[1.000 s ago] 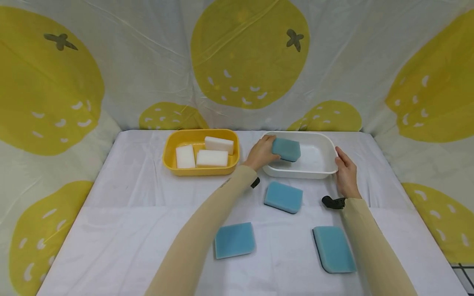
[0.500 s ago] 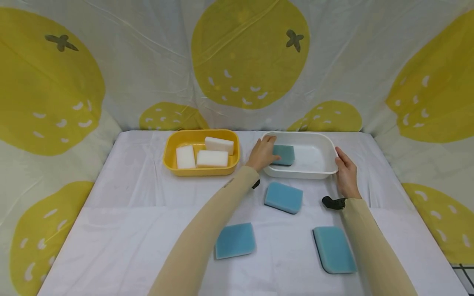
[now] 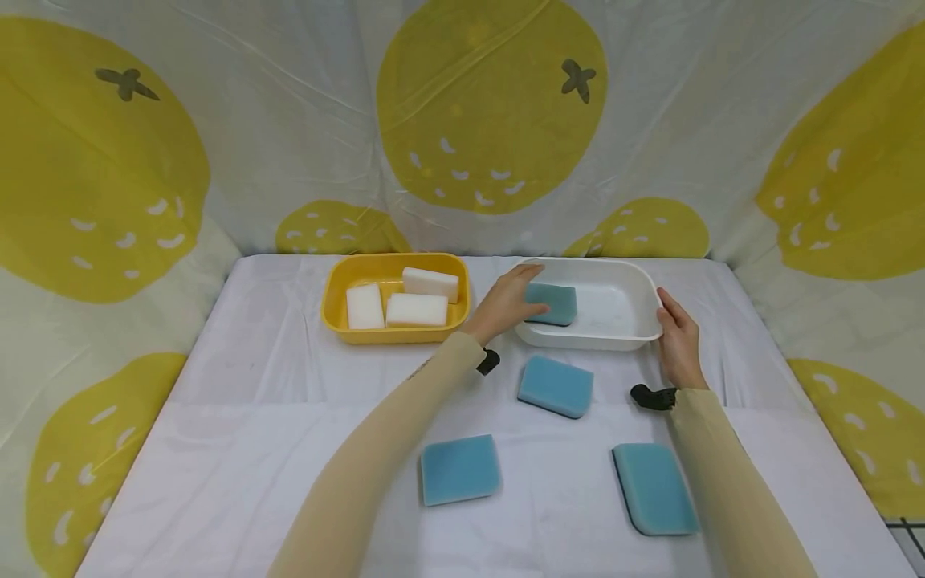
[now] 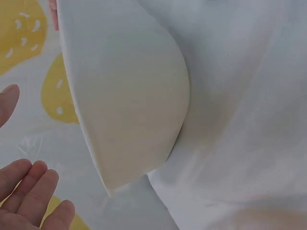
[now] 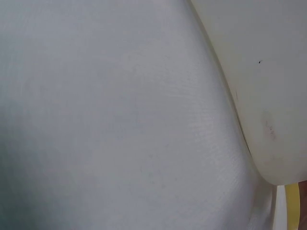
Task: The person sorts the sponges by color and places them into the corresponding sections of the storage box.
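At the left end of a white plastic tray with round corners [image 3: 614, 309], a blue-green foam sponge with a dark underside [image 3: 555, 305] lies flat. The left hand [image 3: 506, 303] is just beside it, over the tray's left rim. Its fingers are loose and spread from the thumb, gripping nothing. The thumb is over the sponge's left part, but I can't tell if it touches. The right hand [image 3: 679, 343] holds the tray's right end, well apart from that sponge.

Near the front of the tray, a blue foam sponge with a dark bottom [image 3: 556, 387] lies on the white cloth [image 3: 289, 449]. Closer to the person are a flat blue sponge [image 3: 461, 470] and a rounded blue sponge with a dark edge [image 3: 654, 490], which is beside the right sleeve [image 3: 723, 474]. A yellow plastic tray [image 3: 383, 336], to the left of the white one, holds three white foam blocks [image 3: 417, 310].

Small dark writing [image 3: 418, 369] runs along the tan left sleeve [image 3: 383, 441], too tiny to read.
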{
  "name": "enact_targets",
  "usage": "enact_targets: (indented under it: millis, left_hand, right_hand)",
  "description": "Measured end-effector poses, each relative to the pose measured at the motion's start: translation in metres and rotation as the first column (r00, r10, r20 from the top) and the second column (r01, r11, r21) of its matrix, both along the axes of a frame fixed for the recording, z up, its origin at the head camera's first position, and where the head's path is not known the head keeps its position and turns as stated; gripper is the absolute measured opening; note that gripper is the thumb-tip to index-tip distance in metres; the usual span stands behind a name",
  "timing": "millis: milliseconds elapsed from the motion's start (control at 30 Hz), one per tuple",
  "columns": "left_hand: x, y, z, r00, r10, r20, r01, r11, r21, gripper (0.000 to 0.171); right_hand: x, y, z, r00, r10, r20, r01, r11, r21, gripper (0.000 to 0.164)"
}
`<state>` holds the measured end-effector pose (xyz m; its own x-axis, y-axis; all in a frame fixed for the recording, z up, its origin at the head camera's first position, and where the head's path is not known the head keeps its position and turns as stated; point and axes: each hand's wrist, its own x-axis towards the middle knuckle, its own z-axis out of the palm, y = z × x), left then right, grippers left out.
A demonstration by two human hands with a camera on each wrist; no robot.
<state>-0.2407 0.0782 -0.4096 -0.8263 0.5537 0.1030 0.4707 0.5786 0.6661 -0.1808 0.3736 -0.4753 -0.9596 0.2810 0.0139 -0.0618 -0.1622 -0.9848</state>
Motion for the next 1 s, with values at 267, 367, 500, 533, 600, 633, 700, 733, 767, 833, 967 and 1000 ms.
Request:
enact_targets:
  millis: [267, 367, 500, 533, 600, 633, 700, 733, 767, 833, 967, 1000]
  left_hand:
    - [0.016, -0.024, 0.005, 0.999, -0.032, 0.024, 0.030, 0.995, 0.099, 0.070]
    - [0.022, -0.032, 0.005, 0.998, -0.038, 0.046, 0.033, 0.993, 0.111, 0.070]
    - [0.029, -0.037, 0.005, 0.995, -0.060, 0.075, 0.051, 0.991, 0.122, 0.069]
    - [0.031, -0.037, 0.005, 0.995, -0.066, 0.076, 0.057, 0.991, 0.122, 0.069]
    - [0.034, -0.037, 0.005, 0.994, -0.082, 0.074, 0.072, 0.990, 0.125, 0.069]
    - [0.036, -0.038, 0.005, 0.994, -0.090, 0.067, 0.081, 0.989, 0.126, 0.070]
    - [0.040, -0.038, 0.005, 0.993, -0.109, 0.048, 0.102, 0.987, 0.125, 0.070]
    - [0.042, -0.039, 0.005, 0.992, -0.121, 0.037, 0.115, 0.985, 0.125, 0.070]
    - [0.044, -0.040, 0.005, 0.990, -0.136, 0.027, 0.132, 0.983, 0.129, 0.069]
    - [0.048, -0.041, 0.005, 0.985, -0.171, 0.010, 0.168, 0.975, 0.143, 0.068]
    - [0.055, -0.045, 0.003, 0.972, -0.234, 0.011, 0.229, 0.958, 0.172, 0.067]
    - [0.056, -0.046, 0.002, 0.970, -0.244, 0.017, 0.238, 0.956, 0.174, 0.067]
  right_hand:
    - [-0.002, 0.001, 0.000, 1.000, 0.000, -0.002, 0.000, 1.000, 0.005, 0.050]
    - [-0.002, 0.000, 0.000, 1.000, -0.001, -0.010, 0.001, 1.000, -0.003, 0.050]
    - [-0.001, 0.000, 0.000, 1.000, -0.006, -0.007, 0.006, 1.000, -0.013, 0.050]
    - [-0.001, -0.001, 0.000, 1.000, -0.007, -0.003, 0.007, 1.000, -0.009, 0.050]
    - [0.000, 0.000, 0.000, 1.000, -0.013, 0.003, 0.013, 1.000, -0.001, 0.050]
    - [0.000, 0.000, 0.000, 1.000, -0.015, 0.007, 0.015, 1.000, 0.006, 0.050]
    - [0.001, -0.001, 0.000, 1.000, -0.016, 0.009, 0.015, 1.000, 0.017, 0.050]
    - [0.001, -0.001, 0.000, 1.000, -0.015, 0.010, 0.015, 1.000, 0.022, 0.050]
    - [0.001, -0.001, 0.000, 1.000, -0.015, 0.008, 0.015, 1.000, 0.023, 0.050]
    - [0.002, -0.001, 0.000, 1.000, -0.012, 0.007, 0.011, 1.000, 0.025, 0.050]
    - [0.002, -0.002, 0.001, 1.000, -0.007, 0.004, 0.007, 1.000, 0.024, 0.050]
    - [0.002, -0.002, 0.001, 1.000, -0.005, 0.004, 0.005, 1.000, 0.024, 0.050]
